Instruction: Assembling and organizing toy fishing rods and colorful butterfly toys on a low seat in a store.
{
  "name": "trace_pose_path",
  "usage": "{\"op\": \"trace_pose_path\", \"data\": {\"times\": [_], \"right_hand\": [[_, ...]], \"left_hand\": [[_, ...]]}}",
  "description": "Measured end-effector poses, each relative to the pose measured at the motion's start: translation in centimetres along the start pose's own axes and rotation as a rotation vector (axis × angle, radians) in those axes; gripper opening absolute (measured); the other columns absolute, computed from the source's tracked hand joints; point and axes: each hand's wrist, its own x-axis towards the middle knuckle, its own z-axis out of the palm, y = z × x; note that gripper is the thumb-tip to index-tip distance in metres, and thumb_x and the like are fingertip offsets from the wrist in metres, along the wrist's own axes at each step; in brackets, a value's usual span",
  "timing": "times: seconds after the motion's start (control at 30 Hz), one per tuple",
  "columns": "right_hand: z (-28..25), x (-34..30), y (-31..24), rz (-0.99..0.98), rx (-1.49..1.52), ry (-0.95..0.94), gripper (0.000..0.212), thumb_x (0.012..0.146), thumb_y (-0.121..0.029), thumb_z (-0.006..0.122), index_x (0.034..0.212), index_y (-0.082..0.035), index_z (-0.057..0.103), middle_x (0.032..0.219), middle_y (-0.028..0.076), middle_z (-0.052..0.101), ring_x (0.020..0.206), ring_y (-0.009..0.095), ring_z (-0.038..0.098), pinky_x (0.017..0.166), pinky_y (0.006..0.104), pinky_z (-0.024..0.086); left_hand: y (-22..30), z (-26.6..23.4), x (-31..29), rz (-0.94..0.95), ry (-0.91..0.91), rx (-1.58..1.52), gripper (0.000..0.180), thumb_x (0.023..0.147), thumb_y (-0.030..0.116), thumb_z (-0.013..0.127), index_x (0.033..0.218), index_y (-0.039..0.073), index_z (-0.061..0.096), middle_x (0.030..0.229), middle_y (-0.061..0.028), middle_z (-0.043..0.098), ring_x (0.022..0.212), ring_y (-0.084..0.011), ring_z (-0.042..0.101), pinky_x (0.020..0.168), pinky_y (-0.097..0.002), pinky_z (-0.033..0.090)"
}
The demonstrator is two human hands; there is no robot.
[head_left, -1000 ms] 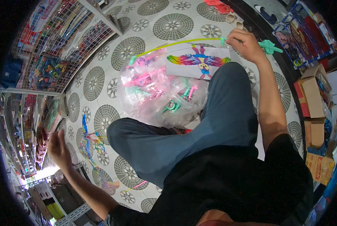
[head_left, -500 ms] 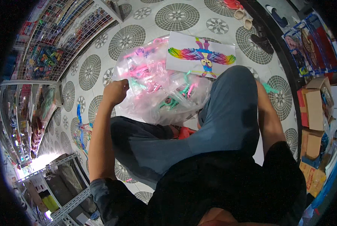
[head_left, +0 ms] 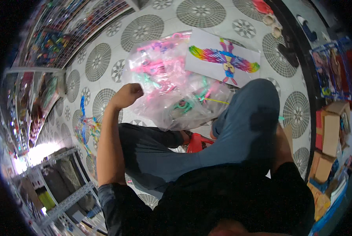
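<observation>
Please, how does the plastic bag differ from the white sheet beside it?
The bag is see-through and shows pink and green pieces inside; the sheet is opaque and shows a rainbow-winged figure.
The bag is bulging and wrinkled, while the sheet looks flat and smooth.
The bag covers more area than the sheet.
Both lie close together on the tiled floor.

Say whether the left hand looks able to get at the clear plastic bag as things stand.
Probably yes: the left hand is right by the left edge of the clear plastic bag, with nothing visible blocking the way. Whether it holds anything can't be made out.
</observation>
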Motion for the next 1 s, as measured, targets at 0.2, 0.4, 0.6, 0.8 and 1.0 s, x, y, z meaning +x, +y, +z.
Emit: {"op": "trace_pose_path", "data": {"times": [0.2,0.4,0.6,0.8,1.0], "right_hand": [[0.6,10.2,-16.8,-0.142,0.082,-0.106,0.044,0.093,-0.008,0.052,0.137,-0.009,0.046,0.12,0.013,0.057,0.109,0.017,0.055,0.096,0.0297,0.041],[10.8,8.2,-34.0,-0.519,0.233,-0.469,0.063,0.087,-0.01,0.063,0.142,-0.003,0.034,0.125,0.012,0.054,0.113,0.018,0.052,0.094,0.0307,0.043],[18.0,6.1,-37.8,0.011,0.762,-0.773,0.055,0.093,-0.019,0.058,0.14,-0.002,0.037,0.101,0.005,0.061,0.078,0.008,0.055,0.067,0.0241,0.046],[19.6,8.4,-36.4,-0.276,0.451,-0.494,0.015,0.087,-0.013,0.063,0.095,0.0,0.066,0.072,-0.004,0.058,0.06,0.002,0.047,0.054,0.0181,0.036],[18.5,9.2,-36.6,-0.316,0.358,-0.484,0.011,0.087,-0.012,0.062,0.083,-0.002,0.063,0.069,-0.005,0.055,0.059,0.002,0.046,0.053,0.0188,0.035]], "left_hand": [[4.5,1.9,-2.1,0.181,0.166,-0.083,0.012,0.081,0.011,0.062,0.085,0.0,0.063,0.073,-0.0142,0.061,0.068,-0.0226,0.058,0.063,-0.0374,0.046],[12.2,4.0,-3.1,0.29,0.404,0.164,0.014,0.079,0.02,0.062,0.086,0.008,0.061,0.073,-0.0135,0.064,0.072,-0.0351,0.063,0.062,-0.0462,0.047],[9.7,3.6,-5.5,0.189,0.616,0.194,0.013,0.079,0.019,0.06,0.086,0.008,0.061,0.073,-0.0142,0.064,0.07,-0.0357,0.062,0.061,-0.047,0.047],[8.1,3.4,-6.1,0.202,0.658,0.041,0.015,0.083,0.02,0.059,0.087,0.006,0.06,0.072,-0.0153,0.063,0.071,-0.0363,0.062,0.061,-0.0474,0.045],[7.3,2.6,-6.0,0.139,0.679,-0.02,0.017,0.086,0.023,0.058,0.09,0.006,0.059,0.074,-0.0154,0.063,0.072,-0.0358,0.061,0.062,-0.0458,0.045]]}}
